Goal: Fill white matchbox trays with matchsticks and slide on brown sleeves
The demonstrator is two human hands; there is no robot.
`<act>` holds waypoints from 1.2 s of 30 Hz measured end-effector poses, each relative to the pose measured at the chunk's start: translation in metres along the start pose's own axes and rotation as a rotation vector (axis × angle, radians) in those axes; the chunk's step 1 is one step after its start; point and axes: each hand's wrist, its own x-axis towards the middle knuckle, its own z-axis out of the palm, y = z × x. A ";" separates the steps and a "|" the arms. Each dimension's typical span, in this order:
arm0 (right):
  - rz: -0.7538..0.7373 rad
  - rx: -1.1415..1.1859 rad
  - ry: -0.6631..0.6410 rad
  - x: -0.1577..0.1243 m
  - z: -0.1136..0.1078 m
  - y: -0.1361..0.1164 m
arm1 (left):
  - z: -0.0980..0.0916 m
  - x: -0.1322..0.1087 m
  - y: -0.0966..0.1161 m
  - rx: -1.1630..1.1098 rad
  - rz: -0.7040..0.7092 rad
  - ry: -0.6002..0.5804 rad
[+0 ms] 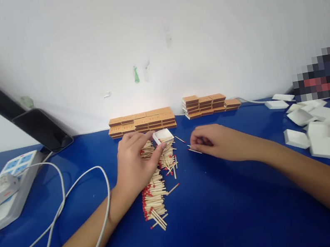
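My left hand (135, 156) grips a small white matchbox tray (163, 135) between thumb and fingers. The tray is tilted, its open side up, above a pile of matches (154, 192) with red heads. My right hand (210, 141) is closed in a pinch, with a couple of matches (195, 150) at its fingertips, just over the blue table. A single loose match (180, 139) lies between the two hands. Part of the pile is hidden behind my left hand and the tray.
Brown matchboxes (142, 122) stand stacked against the wall, with another stack (203, 105) to their right. Several white trays (320, 127) lie heaped at the right. A power strip (18, 173) and white cables (106, 179) occupy the left of the blue table (230, 213).
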 end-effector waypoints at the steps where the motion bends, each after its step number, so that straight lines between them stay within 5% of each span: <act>1: -0.028 0.003 0.015 0.001 -0.001 0.003 | 0.000 0.000 0.000 0.000 0.002 0.000; 9: -0.137 0.013 -0.081 0.006 -0.007 0.028 | 0.001 0.000 0.000 -0.005 0.016 0.000; 26: -0.178 0.073 -0.149 0.005 -0.009 0.026 | 0.001 0.000 -0.002 0.018 0.013 -0.016; 36: 0.107 0.014 -0.177 0.000 -0.019 0.023 | 0.001 0.001 -0.002 0.013 0.012 -0.013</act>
